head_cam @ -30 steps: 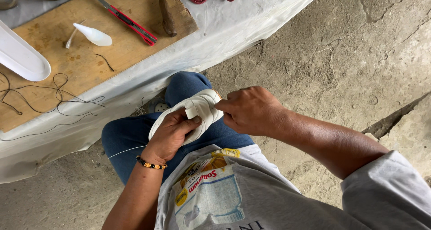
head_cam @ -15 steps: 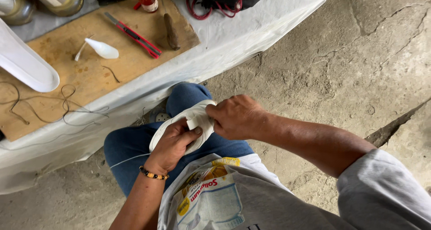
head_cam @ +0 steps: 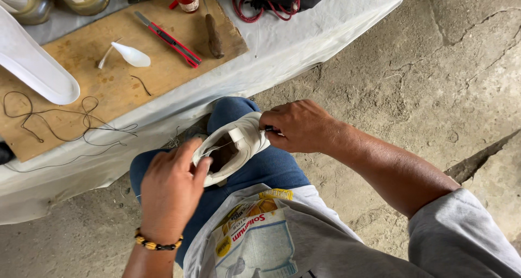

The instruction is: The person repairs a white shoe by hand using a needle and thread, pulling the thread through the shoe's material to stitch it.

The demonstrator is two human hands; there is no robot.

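A: Shoe sits on the knee, just below the table edge, opening facing up.

B: How far along do I call it?

A: Midway, I'd judge. My left hand is closed around the shoe's near rim, steadying it. My right hand pinches a small dark tool at the shoe's far rim, probably a needle, though it's too small to be sure. A thin thread crosses the opening, so stitching looks begun, not finished.

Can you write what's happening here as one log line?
left hand: holds white shoe on lap | right hand: pinches tool at shoe edge | thread: across opening
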